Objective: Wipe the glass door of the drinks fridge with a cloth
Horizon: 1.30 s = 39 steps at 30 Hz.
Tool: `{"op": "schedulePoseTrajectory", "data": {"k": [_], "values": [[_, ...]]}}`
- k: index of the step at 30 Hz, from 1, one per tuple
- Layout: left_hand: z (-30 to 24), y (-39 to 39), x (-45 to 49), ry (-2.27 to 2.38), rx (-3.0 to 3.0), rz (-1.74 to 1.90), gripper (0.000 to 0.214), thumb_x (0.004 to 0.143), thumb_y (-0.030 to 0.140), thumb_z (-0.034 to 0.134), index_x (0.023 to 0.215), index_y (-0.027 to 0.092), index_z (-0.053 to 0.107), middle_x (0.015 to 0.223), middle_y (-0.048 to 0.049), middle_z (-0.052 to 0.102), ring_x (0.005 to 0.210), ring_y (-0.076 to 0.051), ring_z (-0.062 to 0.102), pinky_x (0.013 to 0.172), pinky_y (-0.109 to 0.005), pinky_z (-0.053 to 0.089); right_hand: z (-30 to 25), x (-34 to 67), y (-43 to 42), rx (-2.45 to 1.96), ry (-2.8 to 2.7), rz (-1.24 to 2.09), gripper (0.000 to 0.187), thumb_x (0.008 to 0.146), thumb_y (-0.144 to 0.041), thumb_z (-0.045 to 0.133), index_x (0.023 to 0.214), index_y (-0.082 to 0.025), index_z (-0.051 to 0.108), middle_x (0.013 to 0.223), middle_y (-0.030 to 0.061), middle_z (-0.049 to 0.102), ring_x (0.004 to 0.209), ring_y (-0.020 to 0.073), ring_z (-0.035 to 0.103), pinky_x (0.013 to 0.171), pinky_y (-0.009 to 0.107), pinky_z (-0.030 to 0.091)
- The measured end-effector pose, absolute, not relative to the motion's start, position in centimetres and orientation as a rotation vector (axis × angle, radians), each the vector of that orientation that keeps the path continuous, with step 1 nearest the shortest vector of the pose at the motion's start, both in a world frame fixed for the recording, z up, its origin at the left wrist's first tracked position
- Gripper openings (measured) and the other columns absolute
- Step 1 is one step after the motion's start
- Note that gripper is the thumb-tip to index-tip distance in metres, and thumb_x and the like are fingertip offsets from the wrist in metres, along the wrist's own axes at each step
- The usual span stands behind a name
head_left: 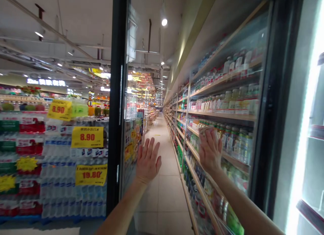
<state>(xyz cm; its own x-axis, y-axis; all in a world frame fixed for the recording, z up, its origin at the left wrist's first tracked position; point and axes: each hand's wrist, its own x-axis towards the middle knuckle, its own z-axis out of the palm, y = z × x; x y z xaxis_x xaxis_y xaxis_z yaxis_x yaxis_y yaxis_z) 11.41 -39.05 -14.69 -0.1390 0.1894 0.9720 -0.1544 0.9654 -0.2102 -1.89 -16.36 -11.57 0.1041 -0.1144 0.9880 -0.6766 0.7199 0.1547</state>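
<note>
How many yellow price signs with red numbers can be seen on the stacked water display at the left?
3: the top sign by the green bottles, the middle sign, and the lowest sign; others may be hidden.

Both bare forearms reach forward and up. The left hand [148,160] is raised flat, palm forward, fingers spread and pointing up. The right hand [209,150] is held higher, palm forward, fingers together and extended.
</note>
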Motion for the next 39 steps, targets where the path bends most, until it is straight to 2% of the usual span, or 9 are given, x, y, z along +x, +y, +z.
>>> {"op": "schedulePoseTrajectory", "data": {"k": [4,10,13,17,22,27,32,37,39], "values": [[-14.7,-39.0,11.5,-1.684,-0.029,0.296,0.050,0.086,0.022,0.045,0.135,0.013,0.040,0.139,-0.0157,0.043,0.140,-0.023,0.016,0.113,-0.045,0.016,-10.2,-3.8,-13.7,0.442,-1.458,0.695,0.052,0.089,-0.028,0.037,0.140,-0.020,0.035,0.147,0.0146,0.033,0.139,0.0282,0.023,0.108,0.054,0.021],[-14.6,-38.7,11.5,-1.662,-0.023,0.295,0.047,0.086,0.023,0.045,0.132,0.013,0.044,0.137,-0.0161,0.045,0.140,-0.022,0.015,0.113,-0.044,0.016,-11.6,-4.4,-12.6,0.234,-1.442,0.876,0.052,0.089,-0.029,0.036,0.140,-0.017,0.036,0.146,0.0175,0.033,0.137,0.0322,0.026,0.105,0.060,0.023],[-14.6,-38.8,11.4,-1.663,-0.021,0.295,0.046,0.086,0.023,0.044,0.132,0.013,0.044,0.137,-0.0165,0.046,0.140,-0.022,0.015,0.112,-0.044,0.017,-13.4,-2.3,-15.5,0.442,-1.458,0.707,0.052,0.089,-0.024,0.038,0.140,-0.020,0.035,0.142,0.0151,0.040,0.136,0.0298,0.028,0.106,0.056,0.025],[-14.7,-39.2,11.3,-1.680,-0.023,0.286,0.049,0.087,0.023,0.044,0.134,0.013,0.041,0.139,-0.0158,0.044,0.140,-0.022,0.016,0.112,-0.044,0.017,-13.2,-1.3,-17.1,0.829,-1.465,0.389,0.051,0.087,-0.023,0.042,0.138,-0.028,0.038,0.138,0.0083,0.047,0.136,0.0248,0.031,0.110,0.051,0.019],[-14.8,-39.1,11.3,-1.691,-0.021,0.276,0.056,0.085,0.023,0.046,0.139,0.015,0.034,0.142,-0.0137,0.039,0.140,-0.023,0.017,0.113,-0.045,0.016,-10.4,-4.2,-13.7,0.317,-1.407,0.748,0.051,0.088,-0.027,0.038,0.138,-0.018,0.039,0.146,0.0163,0.034,0.137,0.0305,0.026,0.105,0.056,0.026],[-14.8,-38.7,11.4,-1.692,-0.011,0.283,0.057,0.085,0.023,0.046,0.140,0.015,0.032,0.144,-0.0141,0.036,0.140,-0.023,0.016,0.113,-0.045,0.015,-10.2,-4.4,-12.7,0.660,-1.491,0.502,0.050,0.087,-0.028,0.040,0.136,-0.023,0.041,0.141,0.0110,0.043,0.136,0.0253,0.030,0.110,0.051,0.020],[-14.8,-38.8,11.2,-1.687,-0.018,0.283,0.059,0.085,0.024,0.046,0.141,0.017,0.030,0.145,-0.0133,0.033,0.140,-0.023,0.015,0.113,-0.046,0.013,-9.5,-3.9,-12.9,0.332,-1.432,0.762,0.057,0.086,-0.027,0.037,0.142,-0.014,0.030,0.144,0.0173,0.036,0.137,0.0279,0.025,0.107,0.054,0.023],[-14.8,-39.0,11.0,-1.685,-0.019,0.299,0.060,0.086,0.023,0.046,0.142,0.017,0.027,0.146,-0.0138,0.032,0.140,-0.024,0.015,0.112,-0.047,0.015,-10.1,-3.0,-14.7,0.784,-1.490,0.397,0.055,0.087,-0.024,0.038,0.141,-0.027,0.032,0.140,0.0076,0.044,0.137,0.0222,0.029,0.111,0.048,0.017],[-14.7,-39.1,11.0,-1.687,-0.022,0.300,0.059,0.085,0.022,0.046,0.141,0.016,0.029,0.145,-0.0142,0.034,0.140,-0.024,0.015,0.112,-0.047,0.016,-9.7,-3.3,-14.6,0.684,-1.470,0.448,0.054,0.087,-0.026,0.038,0.141,-0.026,0.032,0.141,0.0088,0.043,0.137,0.0235,0.028,0.111,0.049,0.017]]}}
